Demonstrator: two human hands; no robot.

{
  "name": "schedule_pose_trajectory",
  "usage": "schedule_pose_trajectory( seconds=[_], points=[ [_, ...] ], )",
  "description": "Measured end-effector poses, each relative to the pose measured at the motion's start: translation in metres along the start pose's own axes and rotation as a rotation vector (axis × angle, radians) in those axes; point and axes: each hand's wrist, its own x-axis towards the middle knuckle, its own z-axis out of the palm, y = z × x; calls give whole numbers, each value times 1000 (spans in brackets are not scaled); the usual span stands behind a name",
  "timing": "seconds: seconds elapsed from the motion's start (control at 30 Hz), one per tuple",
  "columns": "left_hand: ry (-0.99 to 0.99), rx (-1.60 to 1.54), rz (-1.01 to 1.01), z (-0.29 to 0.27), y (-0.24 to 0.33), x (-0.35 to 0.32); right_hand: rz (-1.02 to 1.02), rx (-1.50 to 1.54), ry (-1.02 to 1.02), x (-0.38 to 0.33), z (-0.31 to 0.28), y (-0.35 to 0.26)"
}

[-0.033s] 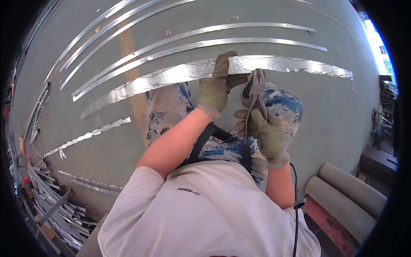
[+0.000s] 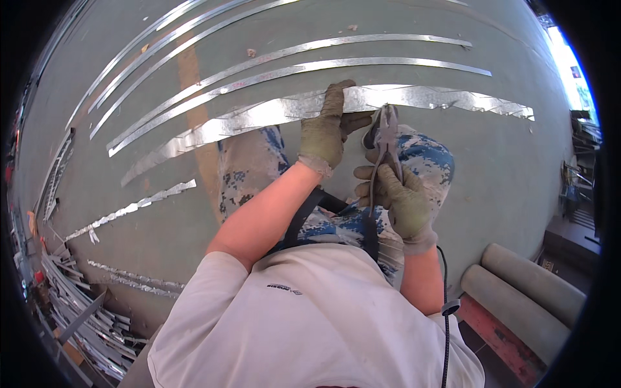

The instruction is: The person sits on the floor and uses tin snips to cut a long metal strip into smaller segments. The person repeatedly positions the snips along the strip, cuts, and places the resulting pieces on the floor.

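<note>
A long, shiny sheet-metal strip (image 2: 259, 116) stretches across in front of me, its edges nicked and bent in places, more crumpled toward the right end. My left hand (image 2: 325, 132), in a worn olive work glove, grips the strip near its middle, fingers closed over it. In my gloved right hand (image 2: 406, 200) is a pair of pliers (image 2: 387, 132), held by its handles with the fingers around them. The pliers' jaws point away from me and meet the strip's near edge, just right of my left hand. Whether the jaws are closed on metal is too small to tell.
Several narrow metal strips (image 2: 291, 69) lie on the green floor beyond. Jagged offcuts (image 2: 132, 207) are at the left, above a heap of metal scraps (image 2: 84, 323). Two grey rolls (image 2: 517, 304) rest on a red base at the lower right. My knees are under the strip.
</note>
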Motion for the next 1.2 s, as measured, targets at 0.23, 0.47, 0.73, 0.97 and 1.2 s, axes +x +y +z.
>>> schedule_pose_trajectory(
  seconds=[0.23,0.47,0.73,0.97,1.2],
  points=[
    [-19,-137,-71,-11,-32,17,58,-161,154,5,-11,27],
    [7,-108,-95,-23,-40,17,34,-199,206,14,-8,39],
    [4,-78,-95,-27,-43,19,-38,-392,248,25,-6,49],
    [-28,-97,-82,-29,-42,18,-36,-409,260,29,-5,50],
    [-36,-99,-105,-28,-40,18,-123,-568,283,31,-7,58]
  ],
)
